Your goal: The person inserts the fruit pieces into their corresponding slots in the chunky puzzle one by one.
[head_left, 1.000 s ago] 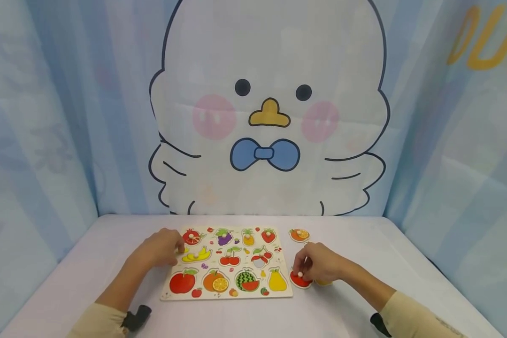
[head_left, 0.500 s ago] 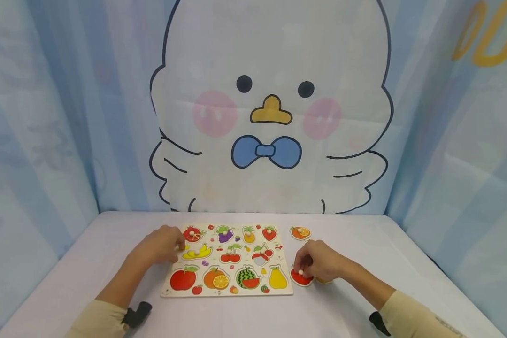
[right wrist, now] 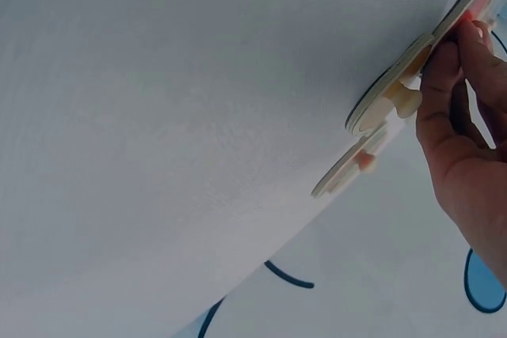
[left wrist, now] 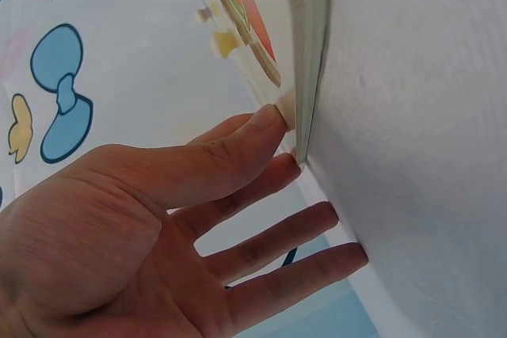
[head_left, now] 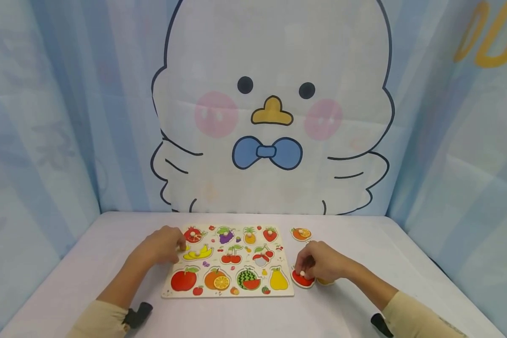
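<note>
A fruit-picture puzzle board [head_left: 213, 293] lies flat on the table. At its left edge is my left hand [head_left: 158, 246], close to the bananas [head_left: 198, 253]. In the left wrist view, the left thumb [left wrist: 257, 136] presses on the board's face, with the index fingertip against its edge; the other fingers extend toward the table. Just off the board's right side, my right hand [head_left: 323, 260] pinches a red knobbed puzzle piece [head_left: 303, 280], its fingertips right by the pale knob. That hand hides part of a yellow piece [head_left: 325, 282].
An orange puzzle piece [head_left: 301, 234] lies beyond the right hand. In the right wrist view, knobbed pieces, one with a yellowish knob [right wrist: 408, 102], lie on the white table [head_left: 236, 319]. A curtain with a cartoon bird [head_left: 274, 188] hangs behind the table.
The head view has shifted slightly. Both hands keep their places at the board and the red piece.
</note>
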Demonstrator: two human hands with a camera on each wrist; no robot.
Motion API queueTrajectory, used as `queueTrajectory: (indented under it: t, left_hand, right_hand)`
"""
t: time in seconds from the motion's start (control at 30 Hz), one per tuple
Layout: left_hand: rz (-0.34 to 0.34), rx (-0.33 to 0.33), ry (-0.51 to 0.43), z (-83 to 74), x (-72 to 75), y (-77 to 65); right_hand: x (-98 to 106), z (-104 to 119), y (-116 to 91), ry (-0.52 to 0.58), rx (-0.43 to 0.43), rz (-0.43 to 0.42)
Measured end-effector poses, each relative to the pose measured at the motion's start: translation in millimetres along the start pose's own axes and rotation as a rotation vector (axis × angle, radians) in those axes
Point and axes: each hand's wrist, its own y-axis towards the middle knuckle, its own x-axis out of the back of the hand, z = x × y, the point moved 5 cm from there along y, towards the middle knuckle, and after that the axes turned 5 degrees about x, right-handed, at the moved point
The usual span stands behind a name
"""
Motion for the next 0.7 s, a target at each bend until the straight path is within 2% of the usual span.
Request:
queueTrajectory:
  t: [0.13,0.7]
  left_hand:
    - [-0.003,-0.011,0.012,-0.7,1.6,-1.2]
    - [0.003,0.014,-0.002,0.0,0.6,-1.2]
  right_hand:
    - [1.1,0.4,-0.1,0.005,0.001,0.004]
    - [1.2,4.8,4.6,0.073,0.017,0.003]
